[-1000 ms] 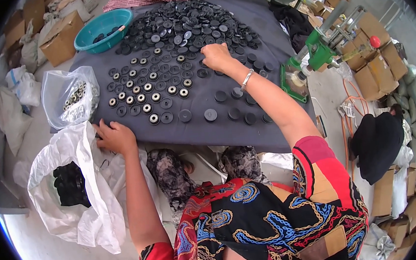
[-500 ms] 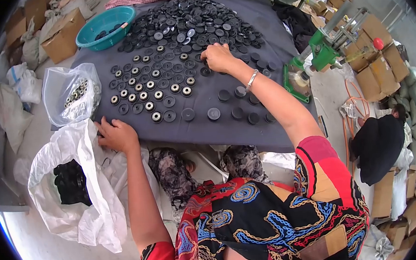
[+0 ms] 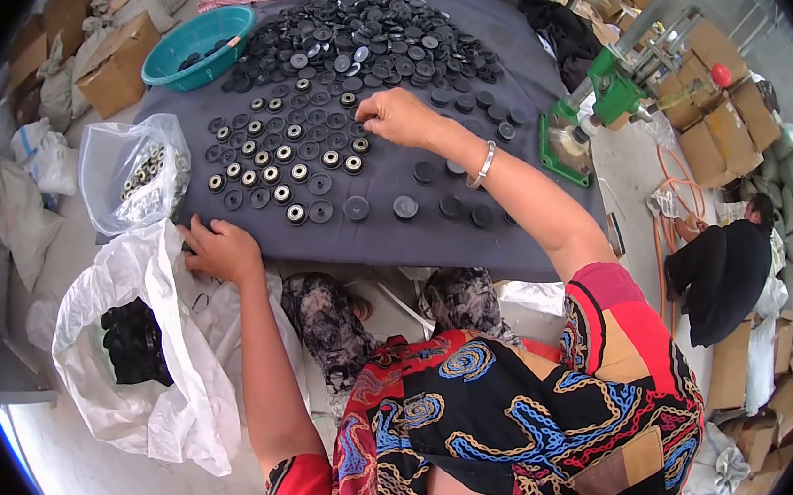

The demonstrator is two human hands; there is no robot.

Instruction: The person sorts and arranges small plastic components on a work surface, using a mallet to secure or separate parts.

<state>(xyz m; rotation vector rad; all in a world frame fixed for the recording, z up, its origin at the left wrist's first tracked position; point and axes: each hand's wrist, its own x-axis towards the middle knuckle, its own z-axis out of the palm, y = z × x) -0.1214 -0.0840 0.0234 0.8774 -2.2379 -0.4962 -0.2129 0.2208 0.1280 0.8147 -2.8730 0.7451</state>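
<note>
My right hand [image 3: 395,118] reaches over the table with thumb and fingertips pinched together just above the right edge of a group of black plastic wheels [image 3: 318,184]. What sits between the fingertips is hidden. Several wheels in this group carry a silver ring-shaped bearing [image 3: 295,213] in the middle; others have a bare centre. At the near left edge of the table lies my left hand [image 3: 222,251], fingers apart and holding nothing, beside a white woven sack [image 3: 201,331]. A clear plastic bag [image 3: 99,184] with more bearings stands just beyond it.
A big heap of black wheels [image 3: 397,35] covers the far tabletop, with a teal basin [image 3: 159,68] at its left. Loose black discs [image 3: 404,207] lie to the right. A green hand press [image 3: 614,87] stands at the right edge. Beyond it a person in black [image 3: 724,275] crouches by cardboard boxes.
My right hand has moved left, from the loose discs to the edge of the wheel group. My left hand stays at the table edge. The crouching person has shifted slightly.
</note>
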